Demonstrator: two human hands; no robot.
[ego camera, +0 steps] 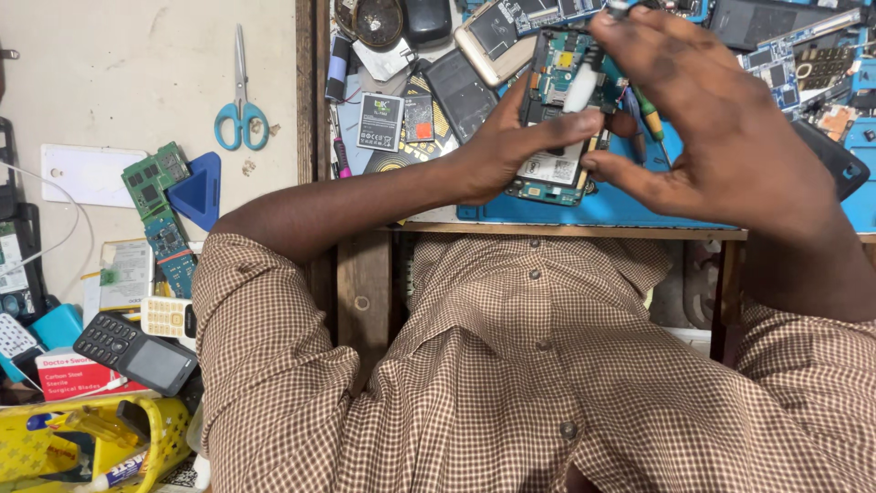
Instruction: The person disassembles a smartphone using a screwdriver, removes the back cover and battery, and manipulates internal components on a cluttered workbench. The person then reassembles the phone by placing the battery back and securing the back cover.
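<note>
Two hands were seen at work over a blue mat (pixel 630 208) laid on the bench, the widest thing near them. On the pale surface to the left, well apart from the hands, blue-handled scissors (pixel 241 108) were laid, with green circuit boards (pixel 160 205) and a blue triangular pick (pixel 198 190) below them, and a dark keypad phone (pixel 135 352) lower still beside a cream one. The right hand (pixel 721 128) was held above the mat with its fingers spread and curved, the thumb pressed against the lower edge of an opened phone (pixel 558 119); a white tool (pixel 581 87) was pinched under its fingers, though the grip itself was partly hidden. The left hand (pixel 506 146) was closed on the opened phone from the left, its thumb laid across the white label on the phone's lower half. The phone was thus held between both hands just above the mat's upper left part, its back removed and its teal board exposed. Near it, a black battery (pixel 380 120) was lain flat to the left, and a yellow-and-green screwdriver (pixel 650 114) was seen just behind the right thumb.
</note>
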